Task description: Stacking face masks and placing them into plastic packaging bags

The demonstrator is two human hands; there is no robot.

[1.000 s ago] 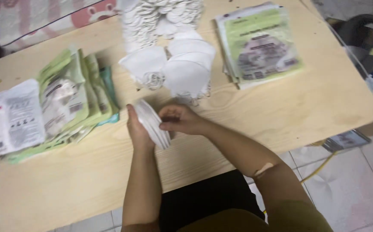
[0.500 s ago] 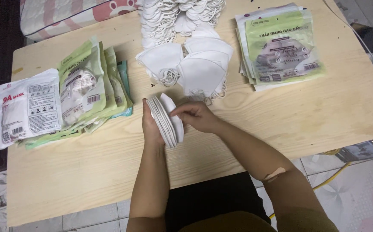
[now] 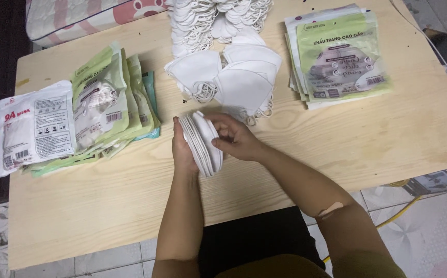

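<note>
Your left hand (image 3: 182, 149) and right hand (image 3: 236, 138) both clasp the on-edge stack of folded white fabric face masks (image 3: 203, 143) above the pale wooden table's (image 3: 336, 144) middle, apparently keeping edges aligned.

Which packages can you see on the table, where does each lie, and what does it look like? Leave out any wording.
Stack of green pouches: far right of the wooden table, flat rectangles, pale green and white with a grey picture.
Fanned green packets: left side, overlapping, light green with clear windows, one teal edge.
White packet: far left, on top of the fan's edge, flat rectangle, white with red and grey print.
</note>
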